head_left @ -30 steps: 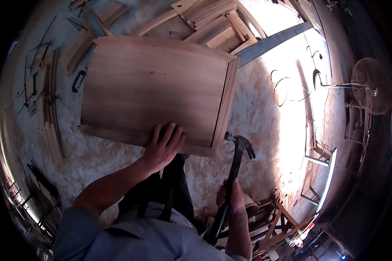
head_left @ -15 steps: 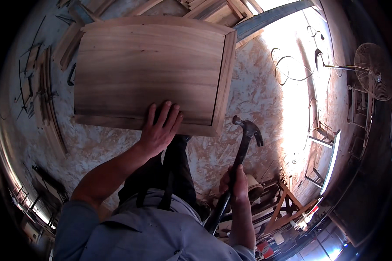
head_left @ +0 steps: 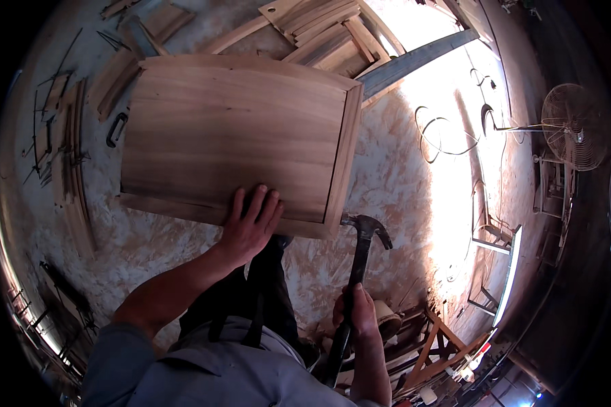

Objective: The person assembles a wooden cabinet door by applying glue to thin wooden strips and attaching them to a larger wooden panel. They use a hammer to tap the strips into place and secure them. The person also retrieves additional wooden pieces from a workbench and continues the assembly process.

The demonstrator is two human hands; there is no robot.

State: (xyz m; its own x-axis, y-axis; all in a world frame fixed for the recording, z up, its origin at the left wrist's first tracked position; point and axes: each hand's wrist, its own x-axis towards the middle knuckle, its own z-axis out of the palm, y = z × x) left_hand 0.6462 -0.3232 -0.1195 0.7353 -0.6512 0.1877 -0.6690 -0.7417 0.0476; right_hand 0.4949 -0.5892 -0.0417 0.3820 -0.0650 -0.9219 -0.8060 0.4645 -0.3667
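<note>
A framed wooden panel (head_left: 231,129) lies in front of me, with a dark gap between its board and the right frame piece. My left hand (head_left: 251,220) rests flat on its near edge, fingers stretched out over the board and frame. My right hand (head_left: 357,308) is wrapped round the dark handle of a claw hammer (head_left: 363,254). The hammer's head is level with the panel's near right corner, its striking face at or close against the frame's right side; I cannot tell whether they touch. The claw points right.
Stacked wooden pieces (head_left: 326,34) and a long bluish board (head_left: 421,61) lie beyond the panel. A black clamp (head_left: 116,129) and long wood strips (head_left: 71,149) are on the left. At the right stand a fan (head_left: 574,129) and looped cable (head_left: 448,139); a wooden frame (head_left: 438,346) is lower right.
The hammer's head has swung left and come up to the panel's right corner. The whole view has shifted, so the panel sits a little lower. My left hand stays on the panel.
</note>
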